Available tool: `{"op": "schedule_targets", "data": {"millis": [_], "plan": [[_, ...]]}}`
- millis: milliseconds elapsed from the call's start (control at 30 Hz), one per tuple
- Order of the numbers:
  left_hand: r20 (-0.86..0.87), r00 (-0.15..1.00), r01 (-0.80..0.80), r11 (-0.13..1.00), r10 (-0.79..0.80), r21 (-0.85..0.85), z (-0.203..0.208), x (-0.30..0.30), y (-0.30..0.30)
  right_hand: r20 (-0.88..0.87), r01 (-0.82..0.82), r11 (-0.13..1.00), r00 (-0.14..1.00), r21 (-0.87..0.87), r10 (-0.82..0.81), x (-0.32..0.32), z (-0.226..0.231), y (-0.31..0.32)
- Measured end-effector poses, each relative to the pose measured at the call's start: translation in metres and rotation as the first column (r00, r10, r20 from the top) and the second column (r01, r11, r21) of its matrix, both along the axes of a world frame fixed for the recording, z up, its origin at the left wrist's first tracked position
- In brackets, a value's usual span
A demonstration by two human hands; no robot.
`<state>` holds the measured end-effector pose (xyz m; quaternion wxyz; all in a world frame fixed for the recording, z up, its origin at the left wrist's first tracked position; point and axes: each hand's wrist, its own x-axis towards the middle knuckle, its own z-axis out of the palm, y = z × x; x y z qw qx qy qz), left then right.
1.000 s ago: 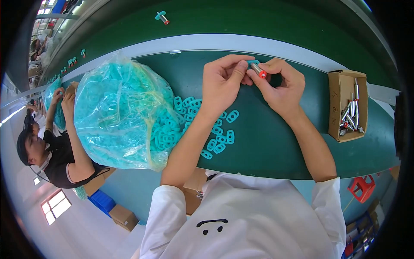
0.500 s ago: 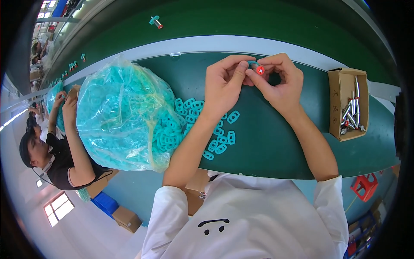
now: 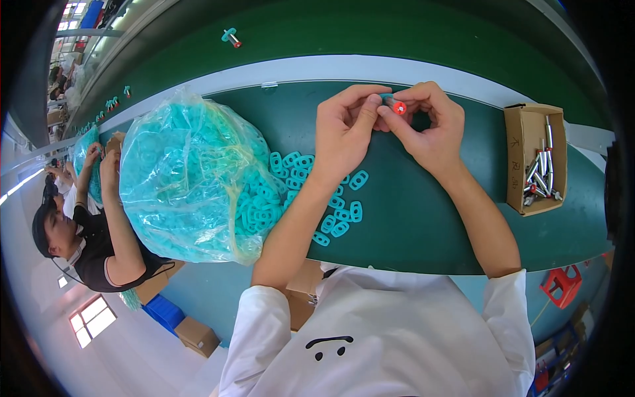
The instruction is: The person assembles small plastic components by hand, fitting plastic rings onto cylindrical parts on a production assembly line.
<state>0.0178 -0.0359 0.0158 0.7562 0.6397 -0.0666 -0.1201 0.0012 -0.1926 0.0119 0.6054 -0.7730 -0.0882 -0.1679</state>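
Note:
My left hand (image 3: 340, 132) and my right hand (image 3: 433, 126) meet at the far side of the green table, both closed in a fingertip pinch. Between them is a small metal pin with a red end (image 3: 400, 108), pointing toward me. A teal plastic piece (image 3: 385, 96) sits at the pin's far end, mostly covered by my fingers. Loose teal oval pieces with holes (image 3: 340, 229) lie beside and below my left forearm. Left of them bulges a big clear bag (image 3: 185, 178) full of the same pieces, some spilling from its opening.
At the right, an open cardboard box (image 3: 512, 159) holds several metal pins with red ends. Beyond the table's pale rim runs a green belt (image 3: 370, 33) carrying a pin with a teal piece (image 3: 231, 38) and several more farther left. A co-worker (image 3: 99, 245) sits at the left. A red stool (image 3: 561, 284) stands at lower right.
The pin with its teal piece on the belt has shifted slightly left and nearer. My hands keep nearly the same place and grip, and the red end has barely moved.

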Motion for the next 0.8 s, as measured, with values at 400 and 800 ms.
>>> {"op": "schedule_targets", "data": {"millis": [400,800], "plan": [[0.005,1.0,-0.015,1.0,0.015,-0.003,0.001,-0.0014,-0.0012,0.002,0.002,1.0,1.0,-0.01,-0.002,-0.0002,-0.0008,-0.0001],[0.0,1.0,-0.01,1.0,0.01,-0.023,0.0019,-0.0014,-0.0017,-0.037,-0.009,1.0,0.999,0.015,0.009,-0.0009,-0.0003,-0.0012]]}}
